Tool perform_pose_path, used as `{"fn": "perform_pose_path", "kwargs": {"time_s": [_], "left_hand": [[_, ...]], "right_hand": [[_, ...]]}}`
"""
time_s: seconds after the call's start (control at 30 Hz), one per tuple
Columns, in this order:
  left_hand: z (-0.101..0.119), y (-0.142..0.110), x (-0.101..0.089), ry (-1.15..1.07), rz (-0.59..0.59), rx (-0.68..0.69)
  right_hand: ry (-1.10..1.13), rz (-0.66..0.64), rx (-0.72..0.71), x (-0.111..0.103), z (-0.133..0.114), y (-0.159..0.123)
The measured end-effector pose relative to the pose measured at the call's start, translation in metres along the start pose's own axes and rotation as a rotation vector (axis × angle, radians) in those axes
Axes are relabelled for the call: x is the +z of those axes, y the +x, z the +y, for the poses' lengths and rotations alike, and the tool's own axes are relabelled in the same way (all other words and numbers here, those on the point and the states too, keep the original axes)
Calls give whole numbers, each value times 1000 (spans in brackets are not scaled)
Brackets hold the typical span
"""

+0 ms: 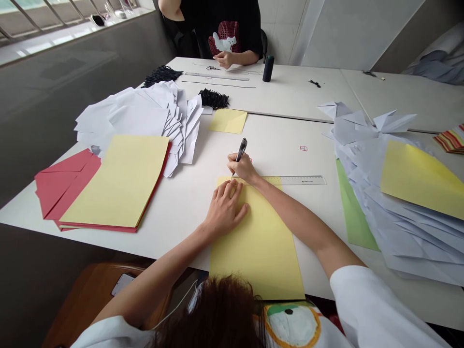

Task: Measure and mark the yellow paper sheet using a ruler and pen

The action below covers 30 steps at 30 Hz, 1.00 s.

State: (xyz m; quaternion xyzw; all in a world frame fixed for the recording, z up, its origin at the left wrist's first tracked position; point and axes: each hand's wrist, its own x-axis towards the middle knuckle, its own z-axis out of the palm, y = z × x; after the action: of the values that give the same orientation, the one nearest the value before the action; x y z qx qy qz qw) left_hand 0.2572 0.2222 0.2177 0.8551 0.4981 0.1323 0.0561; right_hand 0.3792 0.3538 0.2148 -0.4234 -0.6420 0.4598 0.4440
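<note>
A sheet of yellow paper [261, 251] lies before me, its near end reaching over the table edge. Across its far end rests a clear ruler [302, 180], sticking out to the right of the sheet. My left hand [225, 205] lies flat on the paper, fingers stretched, fingertips at the ruler's left part. In my right hand [242, 166] is a dark pen [241, 148], gripped upright with its tip down near the ruler's left end. My right wrist and forearm cross over the ruler and the paper.
To the left lie stacked yellow sheets [119, 183], red paper [68, 181] and a white paper pile [134, 113]. More white papers [406, 217] spread at right. A smaller yellow piece [229, 121] lies ahead. Across the table sits a person [224, 29] near a dark thread spool [268, 68].
</note>
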Motion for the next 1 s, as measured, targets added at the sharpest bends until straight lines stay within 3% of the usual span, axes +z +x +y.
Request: {"fn": "perform_pose_path", "kwargs": {"time_s": [1.0], "left_hand": [[0,0,1,1,-3,-3]], "right_hand": [[-12,13,-11,0,-3,-1]]}}
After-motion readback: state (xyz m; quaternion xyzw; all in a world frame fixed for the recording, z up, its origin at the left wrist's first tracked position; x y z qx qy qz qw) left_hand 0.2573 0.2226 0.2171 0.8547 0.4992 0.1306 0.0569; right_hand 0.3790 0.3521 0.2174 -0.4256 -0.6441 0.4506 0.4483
